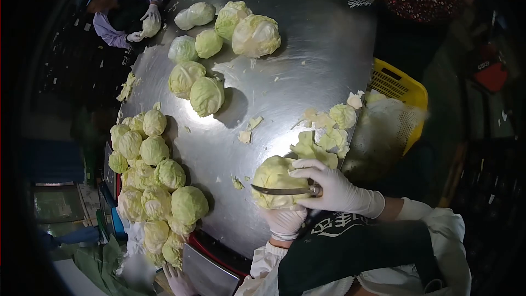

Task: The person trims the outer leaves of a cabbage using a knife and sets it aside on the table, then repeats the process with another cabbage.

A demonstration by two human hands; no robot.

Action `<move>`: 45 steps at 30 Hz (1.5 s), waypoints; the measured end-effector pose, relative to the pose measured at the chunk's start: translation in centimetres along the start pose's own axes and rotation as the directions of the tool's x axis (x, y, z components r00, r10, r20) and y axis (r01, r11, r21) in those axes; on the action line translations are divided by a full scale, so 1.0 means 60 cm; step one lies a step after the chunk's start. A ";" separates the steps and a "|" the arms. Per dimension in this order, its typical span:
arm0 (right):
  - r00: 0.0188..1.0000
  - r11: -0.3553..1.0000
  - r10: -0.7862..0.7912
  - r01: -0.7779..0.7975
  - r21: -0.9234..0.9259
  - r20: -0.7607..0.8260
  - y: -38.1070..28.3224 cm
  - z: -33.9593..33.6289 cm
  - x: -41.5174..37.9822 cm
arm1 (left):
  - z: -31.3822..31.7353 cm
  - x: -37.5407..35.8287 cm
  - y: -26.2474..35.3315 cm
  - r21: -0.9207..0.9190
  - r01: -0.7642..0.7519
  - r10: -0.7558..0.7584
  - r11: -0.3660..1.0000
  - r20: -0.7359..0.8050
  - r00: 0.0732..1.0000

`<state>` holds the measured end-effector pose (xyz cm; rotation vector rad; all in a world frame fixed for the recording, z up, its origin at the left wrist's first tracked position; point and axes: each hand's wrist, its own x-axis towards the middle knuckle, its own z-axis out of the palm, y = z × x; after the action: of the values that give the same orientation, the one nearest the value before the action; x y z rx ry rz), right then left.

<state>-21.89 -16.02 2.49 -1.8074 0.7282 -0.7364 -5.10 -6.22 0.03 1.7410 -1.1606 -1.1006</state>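
Right hand (327,187) closed round knife (280,191), blade across cabbage (272,171) — left hand (286,222) cupped, holding cabbage from below, likely steadying it. Leaves (313,152) just beyond right hand.

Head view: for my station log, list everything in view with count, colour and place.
held cabbage: one, pale green, table's near edge
knife: one, dark, across that cabbage
spread cabbages: about eight, green to cream, upper middle
piled cabbages: many, pale green, left
leaf scraps: several, pale green, mostly right of centre
table: one, silver, centre
crate: one, yellow, right of table
sheet: one, green, bottom left
co-workers: two, purple and floral sleeves, upper left and right
another gloved hand: one, white, bottom left
apron: one, dark green, lower right
left hand: one, white glove, under held cabbage
right hand: one, white glove, holding knife
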 end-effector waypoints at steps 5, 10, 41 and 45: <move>0.810 0.863 0.499 -0.435 0.257 -0.308 0.085 -0.041 -0.001 | -0.015 -0.002 0.001 0.665 -0.314 0.396 0.678 0.029 0.918; 0.959 0.982 0.161 -0.179 -0.056 -0.232 0.034 -0.066 -0.002 | -0.031 -0.003 -0.046 -0.865 0.323 -0.020 -0.384 0.358 0.933; 0.950 0.925 0.292 -0.310 -0.218 -0.109 0.066 -0.076 -0.043 | -0.638 -0.084 -0.109 -0.288 -0.601 -0.369 0.746 -0.929 -0.013; 0.935 0.920 0.334 -0.350 -0.174 -0.115 0.096 -0.075 -0.059 | -0.676 -0.109 -0.099 -0.382 -0.737 -0.368 0.557 -0.909 0.193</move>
<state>-28.35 -17.69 -2.11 -1.7616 1.1717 -0.5220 33.03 6.80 10.09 0.9549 0.0855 0.0049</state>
